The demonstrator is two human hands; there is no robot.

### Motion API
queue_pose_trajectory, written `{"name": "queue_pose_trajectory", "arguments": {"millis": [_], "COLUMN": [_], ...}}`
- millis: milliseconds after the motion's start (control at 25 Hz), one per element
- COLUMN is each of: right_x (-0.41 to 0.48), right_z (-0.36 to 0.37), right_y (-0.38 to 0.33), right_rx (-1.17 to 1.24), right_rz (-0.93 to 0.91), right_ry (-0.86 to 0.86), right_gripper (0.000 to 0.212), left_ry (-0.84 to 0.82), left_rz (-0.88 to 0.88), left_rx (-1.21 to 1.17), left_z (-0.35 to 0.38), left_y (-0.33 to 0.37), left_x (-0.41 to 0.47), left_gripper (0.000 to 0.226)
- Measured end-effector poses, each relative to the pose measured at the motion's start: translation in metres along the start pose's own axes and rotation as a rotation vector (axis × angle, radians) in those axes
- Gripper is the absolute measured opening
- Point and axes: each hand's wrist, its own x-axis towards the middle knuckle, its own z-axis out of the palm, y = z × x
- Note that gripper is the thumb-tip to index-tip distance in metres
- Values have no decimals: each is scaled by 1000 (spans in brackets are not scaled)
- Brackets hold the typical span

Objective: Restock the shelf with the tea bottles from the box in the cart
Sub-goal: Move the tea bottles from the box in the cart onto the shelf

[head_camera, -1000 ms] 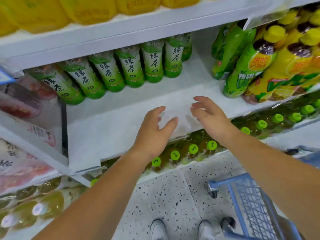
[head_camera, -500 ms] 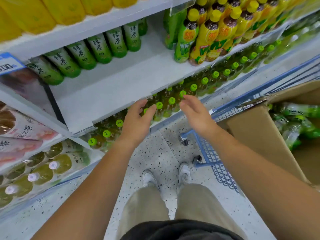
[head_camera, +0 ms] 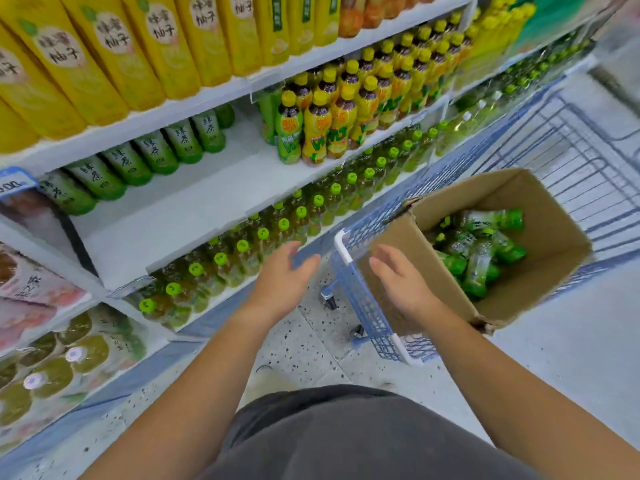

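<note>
Head view: pulled back from the bare shelf [head_camera: 180,216] since a second ago and swung toward the cart [head_camera: 363,299] at 3 o'clock, bringing the box [head_camera: 554,233] fully into sight. Probably marks the return trip for more stock, with only one back row of green bottles [head_camera: 152,152] at 10 o'clock. Holding nothing in the left grip [head_camera: 282,284], fingers loosely apart above the floor. Likewise empty and spread in the right grip [head_camera: 401,285], just before the box's near wall; contact cannot be told. Heaped inside the box, at 2 o'clock of that grip: tea bottles [head_camera: 481,244].
</note>
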Motion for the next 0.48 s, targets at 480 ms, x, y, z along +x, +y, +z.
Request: {"name": "queue_pose_trajectory", "arguments": {"millis": [480], "right_x": [-32], "right_z": [-215], "right_y": [96], "right_rx": [6], "right_rz": [61], "right_ry": [12], "right_gripper": [51], "left_ry": [-126], "left_rz": [17], "left_rx": [-99], "left_z": [206], "left_y": [98], "left_x": [-35], "left_gripper": [65]}}
